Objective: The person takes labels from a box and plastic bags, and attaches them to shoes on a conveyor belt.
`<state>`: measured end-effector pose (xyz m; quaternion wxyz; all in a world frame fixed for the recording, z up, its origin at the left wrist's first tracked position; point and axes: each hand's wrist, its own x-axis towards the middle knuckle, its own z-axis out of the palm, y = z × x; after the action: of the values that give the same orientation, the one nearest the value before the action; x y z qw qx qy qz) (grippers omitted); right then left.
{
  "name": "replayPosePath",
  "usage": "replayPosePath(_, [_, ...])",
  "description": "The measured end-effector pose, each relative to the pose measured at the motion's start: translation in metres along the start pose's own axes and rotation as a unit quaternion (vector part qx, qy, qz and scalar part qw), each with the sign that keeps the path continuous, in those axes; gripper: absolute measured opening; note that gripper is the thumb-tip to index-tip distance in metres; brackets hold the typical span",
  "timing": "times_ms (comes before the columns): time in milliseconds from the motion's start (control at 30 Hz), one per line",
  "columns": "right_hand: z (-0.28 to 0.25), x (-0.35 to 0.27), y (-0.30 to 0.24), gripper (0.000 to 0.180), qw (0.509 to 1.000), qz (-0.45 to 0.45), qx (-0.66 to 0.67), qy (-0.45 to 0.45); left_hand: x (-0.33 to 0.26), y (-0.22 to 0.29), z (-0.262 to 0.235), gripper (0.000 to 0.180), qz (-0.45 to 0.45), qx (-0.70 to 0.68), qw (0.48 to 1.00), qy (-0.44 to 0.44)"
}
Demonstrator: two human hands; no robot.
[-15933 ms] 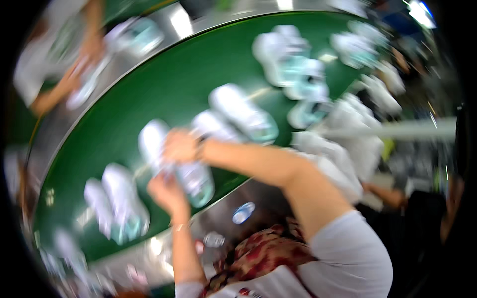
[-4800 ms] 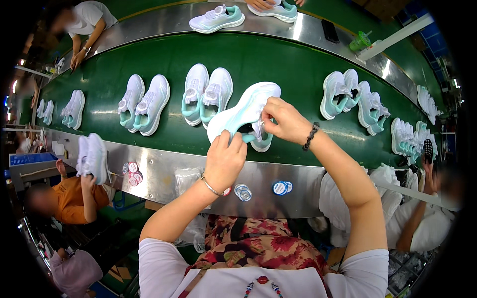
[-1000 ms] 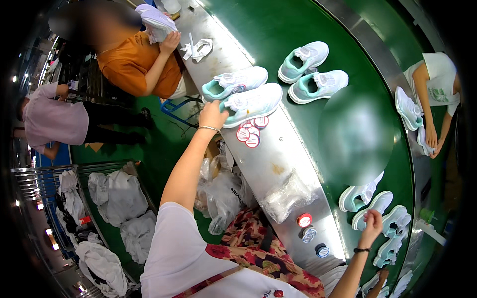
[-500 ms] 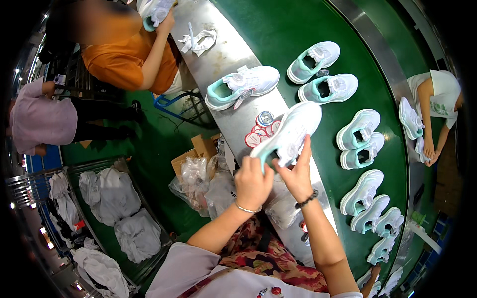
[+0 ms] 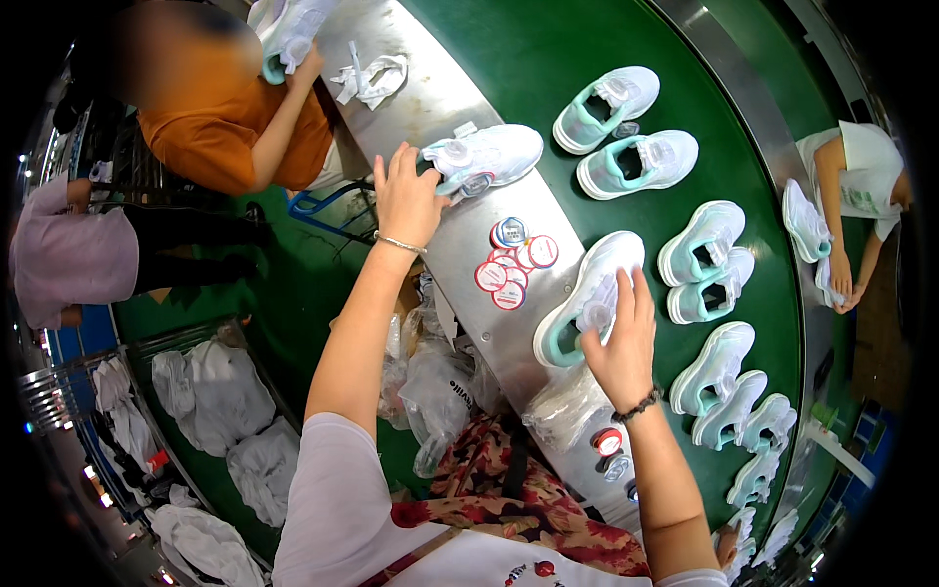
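My left hand (image 5: 409,194) is stretched out with fingers apart at the heel end of a white sneaker (image 5: 499,157) with mint lining, lying on the metal bench (image 5: 469,264). Whether the fingertips press on it is hard to tell. My right hand (image 5: 624,338) is beside another white and mint sneaker (image 5: 611,259), its fingers extended and thumb near the shoe's opening. That shoe rests where the bench meets the green conveyor belt. Between the two shoes lies a cluster of round red-and-white and blue tags (image 5: 507,276).
Several matching sneakers (image 5: 641,161) stand on the green belt (image 5: 548,39). A person in orange (image 5: 215,127) holds a sneaker at upper left; another person (image 5: 861,186) works across the belt. Clear plastic bags (image 5: 562,411) lie on the bench, and a wire cart (image 5: 293,430) holds white bundles.
Both hands held one sneaker before. It now lies at the belt's edge by my right hand, while my left hand has moved away to the upper left, to the bench sneaker.
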<state>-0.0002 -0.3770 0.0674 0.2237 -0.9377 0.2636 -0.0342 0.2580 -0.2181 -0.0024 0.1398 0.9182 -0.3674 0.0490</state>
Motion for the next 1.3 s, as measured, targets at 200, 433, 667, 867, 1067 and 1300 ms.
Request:
replayPosePath(200, [0.054, 0.092, -0.036, 0.040, 0.969, -0.123, 0.196, 0.086, -0.006, 0.014, -0.007, 0.020, -0.008, -0.076, 0.994, 0.074])
replayPosePath(433, [0.054, 0.111, -0.071, 0.034, 0.961, -0.194, 0.119, 0.156, -0.043, 0.051, -0.064, 0.018, 0.005, -0.110, 0.987, 0.119])
replayPosePath(667, [-0.009, 0.063, -0.046, 0.019, 0.928, -0.311, 0.197, 0.066, -0.078, 0.081, -0.091, 0.016, 0.027, -0.110, 0.985, 0.133])
replayPosePath(867, [-0.072, -0.008, -0.026, 0.025, 0.859, -0.017, 0.470, -0.204, -0.119, 0.122, -0.109, 0.008, 0.140, -0.032, 0.980, 0.139])
replayPosePath(1067, [-0.066, -0.100, 0.005, 0.031, 0.760, -0.014, 0.571, -0.310, -0.173, 0.163, -0.114, 0.009, 0.177, -0.020, 0.978, 0.112])
replayPosePath(1300, [-0.067, -0.148, 0.021, 0.021, 0.822, -0.081, 0.527, -0.202, -0.204, 0.218, -0.118, 0.013, 0.189, -0.036, 0.977, 0.093])
